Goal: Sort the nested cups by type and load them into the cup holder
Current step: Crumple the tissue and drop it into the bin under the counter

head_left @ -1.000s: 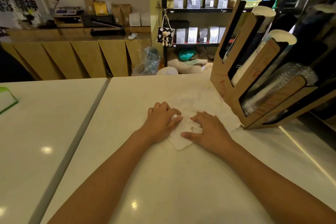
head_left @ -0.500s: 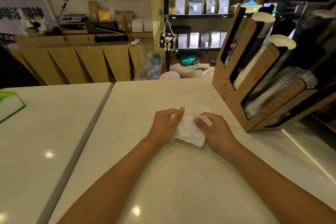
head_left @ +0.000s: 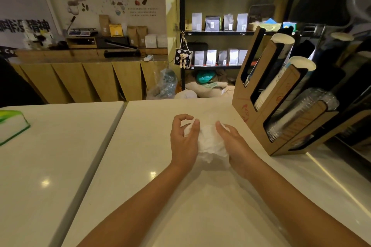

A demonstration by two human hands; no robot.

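Note:
A brown slanted cup holder (head_left: 281,126) stands at the right of the white counter (head_left: 180,196). Its slots hold a stack of white paper cups (head_left: 281,78) and a stack of clear plastic cups (head_left: 301,114); a further paper stack (head_left: 261,62) sits in the top slot. In front of me, both hands hold a crumpled white tissue (head_left: 210,142) just above the counter. My left hand (head_left: 184,138) presses it from the left with the thumb and forefinger curled. My right hand (head_left: 232,142) cups it from the right.
A green and white tissue box (head_left: 12,124) sits on the adjoining counter at the left edge. A seam (head_left: 108,136) divides the two counters. Behind stand a wooden bar (head_left: 80,78) and a black shelf (head_left: 230,32) of coffee bags.
The tissue lay flat under both hands a second ago. Both hands have gathered it into a ball and lifted it slightly. The head has come closer and the view has tilted up.

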